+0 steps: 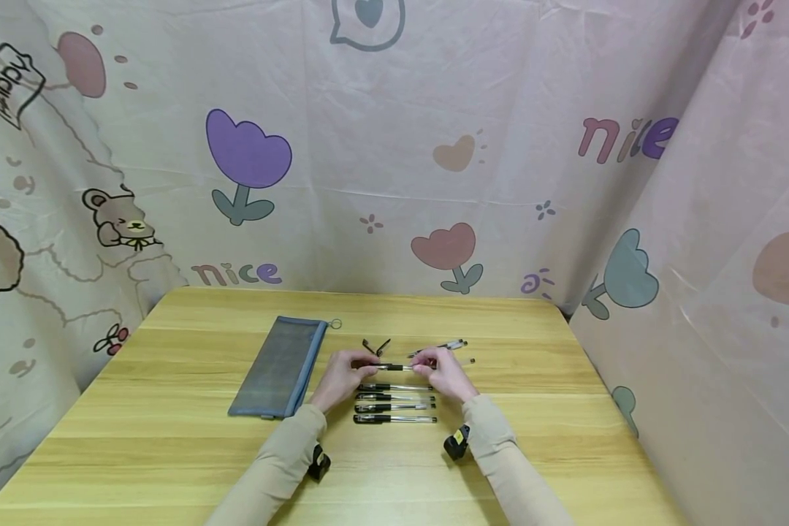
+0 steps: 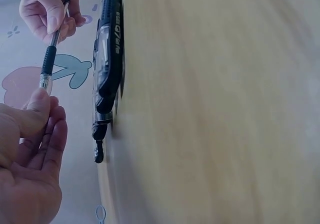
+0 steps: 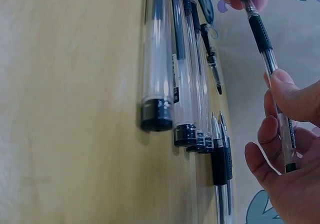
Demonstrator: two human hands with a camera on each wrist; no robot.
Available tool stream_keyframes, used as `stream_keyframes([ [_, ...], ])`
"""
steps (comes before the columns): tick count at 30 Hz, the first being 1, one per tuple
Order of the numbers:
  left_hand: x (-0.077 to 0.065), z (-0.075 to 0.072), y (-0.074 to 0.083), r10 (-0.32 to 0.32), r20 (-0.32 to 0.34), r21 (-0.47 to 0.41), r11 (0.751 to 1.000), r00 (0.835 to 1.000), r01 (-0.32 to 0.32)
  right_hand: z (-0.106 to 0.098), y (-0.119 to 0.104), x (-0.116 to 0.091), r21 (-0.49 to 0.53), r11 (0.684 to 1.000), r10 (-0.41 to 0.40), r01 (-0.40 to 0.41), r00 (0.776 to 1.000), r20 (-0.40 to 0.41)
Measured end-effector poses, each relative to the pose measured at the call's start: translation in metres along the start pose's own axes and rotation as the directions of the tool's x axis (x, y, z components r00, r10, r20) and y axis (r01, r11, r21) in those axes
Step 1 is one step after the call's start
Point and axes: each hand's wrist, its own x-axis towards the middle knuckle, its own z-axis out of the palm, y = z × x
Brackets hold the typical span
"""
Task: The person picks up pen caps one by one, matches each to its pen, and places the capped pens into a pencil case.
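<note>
- Your left hand [image 1: 345, 374] is clamped on the front end of a clear pen with a black grip [image 1: 393, 367], pinching it between thumb and fingers.
- Your right hand [image 1: 443, 369] is clamped on the same pen's barrel toward its rear, thumb pressed along it and fingers curled behind.
- The pen lies crosswise between your two hands, raised off the table [image 1: 513, 467]; your left fingers hide its tip, so you cannot tell from here whether a cap sits over it.
- On your side of it, four capped pens [image 1: 381, 408] lie in a row, roughly parallel, caps to the left.
- Just beyond your left hand lie loose black pen caps [image 1: 384, 347].
- Beyond your right hand lie two uncapped pens [image 3: 220, 164], close beside each other, their points toward the left.
- To the left, near your left hand, a grey mesh pouch with blue edging [image 1: 276, 367] lies flat, a ring [image 1: 335, 324] at its far corner.
</note>
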Motion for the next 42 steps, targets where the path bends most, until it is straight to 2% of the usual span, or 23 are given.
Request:
stream_keyframes([
  [4, 0.000, -0.001, 0.001, -0.021, 0.006, -0.008, 1.000, 1.000, 0.021, 0.000, 0.001, 0.001, -0.002, 1.000, -0.011, 0.011, 1.000, 0.005],
  [16, -0.003, 0.001, 0.002, 0.052, -0.017, 0.028, 0.998, 0.999, -0.051, 0.001, 0.006, -0.001, 0.011, 0.998, -0.054, 0.054, 0.999, -0.009],
  [28, -0.003, -0.001, 0.004, 0.071, 0.008, 0.041, 0.997, 0.997, -0.072, 0.001, 0.009, -0.002, 0.023, 0.998, -0.064, 0.063, 0.998, 0.004],
  [33, 0.001, -0.006, 0.003, 0.054, 0.030, 0.037, 0.998, 0.998, -0.055, -0.001, 0.008, 0.000, 0.030, 0.998, -0.050, 0.049, 0.998, 0.026],
  [36, 0.003, -0.008, 0.003, 0.021, 0.033, 0.021, 1.000, 0.999, -0.021, -0.003, 0.010, 0.000, 0.017, 0.999, -0.038, 0.038, 0.999, 0.029],
  [42, 0.005, -0.012, 0.000, -0.041, 0.015, 0.003, 0.999, 0.999, 0.041, -0.010, 0.018, -0.002, -0.060, 0.998, -0.021, 0.019, 0.999, -0.024],
])
